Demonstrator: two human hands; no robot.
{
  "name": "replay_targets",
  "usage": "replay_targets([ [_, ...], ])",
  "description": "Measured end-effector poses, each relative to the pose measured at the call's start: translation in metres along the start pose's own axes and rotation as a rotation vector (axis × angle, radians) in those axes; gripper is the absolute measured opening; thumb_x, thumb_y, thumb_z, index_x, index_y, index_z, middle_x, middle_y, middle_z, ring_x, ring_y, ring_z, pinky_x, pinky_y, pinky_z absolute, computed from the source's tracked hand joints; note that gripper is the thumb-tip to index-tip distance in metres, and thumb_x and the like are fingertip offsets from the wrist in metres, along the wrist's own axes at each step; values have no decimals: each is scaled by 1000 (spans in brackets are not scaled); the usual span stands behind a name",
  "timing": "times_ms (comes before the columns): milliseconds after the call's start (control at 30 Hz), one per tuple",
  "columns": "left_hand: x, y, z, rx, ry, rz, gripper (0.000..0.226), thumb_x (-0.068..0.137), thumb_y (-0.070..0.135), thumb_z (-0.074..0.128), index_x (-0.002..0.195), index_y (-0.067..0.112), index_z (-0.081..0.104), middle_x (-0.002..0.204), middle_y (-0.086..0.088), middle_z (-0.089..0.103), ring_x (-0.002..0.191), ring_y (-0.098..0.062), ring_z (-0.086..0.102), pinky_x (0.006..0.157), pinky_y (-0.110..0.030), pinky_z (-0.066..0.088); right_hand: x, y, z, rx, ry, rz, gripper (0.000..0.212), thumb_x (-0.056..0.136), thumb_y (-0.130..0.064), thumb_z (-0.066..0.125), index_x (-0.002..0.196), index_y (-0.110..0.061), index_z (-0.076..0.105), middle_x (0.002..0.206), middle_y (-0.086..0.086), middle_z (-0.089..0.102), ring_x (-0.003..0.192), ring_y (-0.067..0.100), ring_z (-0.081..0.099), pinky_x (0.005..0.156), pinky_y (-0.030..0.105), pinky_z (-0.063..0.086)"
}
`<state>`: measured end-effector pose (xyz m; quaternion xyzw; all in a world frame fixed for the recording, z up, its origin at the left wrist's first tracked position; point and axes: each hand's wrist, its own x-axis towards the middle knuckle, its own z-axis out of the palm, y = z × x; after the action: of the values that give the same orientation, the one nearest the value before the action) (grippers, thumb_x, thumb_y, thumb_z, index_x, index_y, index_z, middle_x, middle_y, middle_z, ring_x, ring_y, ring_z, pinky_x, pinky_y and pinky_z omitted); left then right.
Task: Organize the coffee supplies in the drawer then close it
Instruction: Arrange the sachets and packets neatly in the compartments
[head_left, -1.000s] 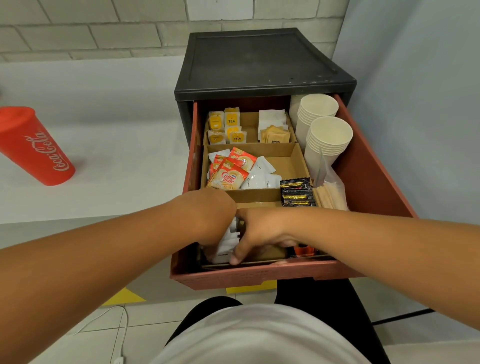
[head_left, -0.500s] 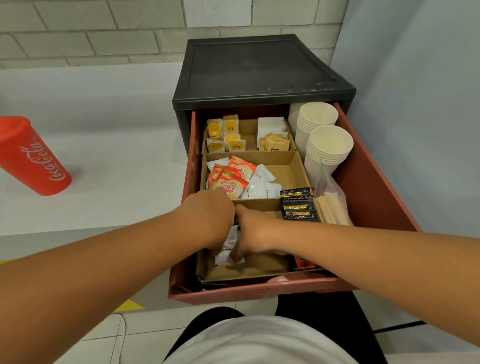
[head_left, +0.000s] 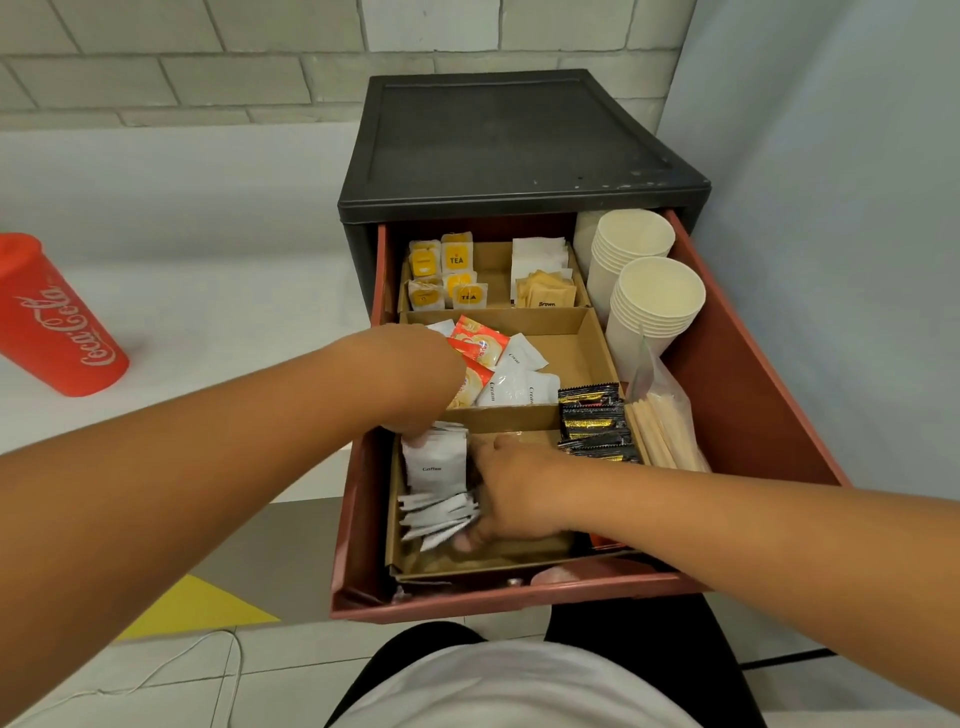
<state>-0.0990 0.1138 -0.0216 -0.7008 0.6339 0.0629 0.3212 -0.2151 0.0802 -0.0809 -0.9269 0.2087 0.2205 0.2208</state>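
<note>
The red drawer (head_left: 753, 374) of a black cabinet (head_left: 519, 140) stands pulled out. A cardboard divider (head_left: 582, 338) splits it into compartments. In the nearest compartment lies a stack of white coffee sachets (head_left: 439, 493). My left hand (head_left: 410, 384) pinches the upper sachets from above. My right hand (head_left: 511, 493) grips the stack's right side with curled fingers. Creamer packets (head_left: 511, 374) fill the middle compartment, tea bags (head_left: 447, 273) and brown sugar (head_left: 545, 291) the far one.
Two stacks of paper cups (head_left: 654, 301) stand at the drawer's right, with black sachets (head_left: 592, 421) and a bag of wooden stirrers (head_left: 660, 421) in front of them. A red Coca-Cola cup (head_left: 47, 322) stands on the white ledge at left.
My left hand has risen toward the middle compartment, lifting the top sachets. The stack of coffee sachets, hidden before, now shows between my two hands. The view has tilted.
</note>
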Motion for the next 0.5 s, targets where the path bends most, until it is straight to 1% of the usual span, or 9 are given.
replay_targets([
  [67, 3, -3, 3, 32, 42, -3, 28, 88, 39, 59, 106, 18, 62, 96, -1, 57, 97, -19, 52, 79, -29, 40, 1, -1, 1, 122, -18, -32, 69, 84, -42, 65, 140, -15, 35, 139, 7, 48, 124, 25, 48, 95, 27, 40],
  [133, 5, -6, 6, 72, 33, -8, 30, 91, 40, 54, 112, 19, 58, 112, -2, 56, 106, -19, 46, 89, -33, 36, 4, -2, 1, 299, -6, -39, 57, 86, -34, 65, 136, -17, 43, 136, 4, 53, 122, 22, 51, 96, 25, 39],
  [200, 9, -9, 8, 88, -1, -10, 30, 93, 39, 51, 116, 21, 56, 117, -1, 54, 105, -18, 40, 92, -35, 32, 9, -2, 1, 460, 22, 6, 62, 84, -32, 68, 136, -16, 40, 134, 3, 53, 117, 21, 53, 97, 28, 41],
  [233, 11, -10, 9, 91, -9, -7, 28, 94, 37, 51, 117, 22, 56, 117, -1, 54, 102, -17, 37, 91, -35, 30, 11, -2, 2, 544, 24, 43, 60, 83, -32, 69, 133, -17, 40, 129, 3, 56, 108, 20, 56, 92, 31, 46],
  [267, 13, -11, 9, 88, -15, -6, 27, 94, 35, 51, 118, 24, 56, 116, 0, 54, 100, -16, 35, 91, -35, 29, 12, -2, 2, 642, 14, 70, 52, 83, -30, 70, 125, -18, 42, 116, 2, 59, 92, 18, 59, 81, 32, 50],
  [333, 16, -13, 9, 74, -28, -11, 25, 94, 31, 52, 118, 25, 56, 113, 1, 53, 102, -16, 36, 92, -36, 28, 13, -2, 3, 834, -50, 121, 33, 85, -25, 68, 106, -19, 44, 89, 0, 57, 64, 13, 54, 60, 26, 50],
  [400, 19, -14, 9, 61, -52, -13, 21, 95, 29, 52, 115, 25, 55, 105, 2, 51, 104, -17, 38, 94, -37, 28, 12, -1, 4, 913, -107, 150, 24, 86, -22, 67, 95, -21, 45, 81, 2, 55, 56, 11, 50, 55, 23, 46],
  [433, 20, -14, 9, 61, -63, -10, 17, 95, 28, 51, 111, 25, 54, 101, 2, 50, 102, -16, 38, 95, -37, 27, 11, -1, 4, 904, -119, 153, 26, 85, -22, 68, 97, -21, 45, 81, 3, 55, 56, 10, 50, 55, 22, 47],
  [500, 22, -14, 9, 69, -72, -7, 5, 95, 27, 50, 100, 25, 50, 96, 3, 49, 99, -16, 37, 94, -38, 28, 11, -1, 6, 824, -88, 164, 48, 81, -24, 72, 117, -18, 40, 88, 3, 56, 61, 11, 55, 58, 24, 51],
])
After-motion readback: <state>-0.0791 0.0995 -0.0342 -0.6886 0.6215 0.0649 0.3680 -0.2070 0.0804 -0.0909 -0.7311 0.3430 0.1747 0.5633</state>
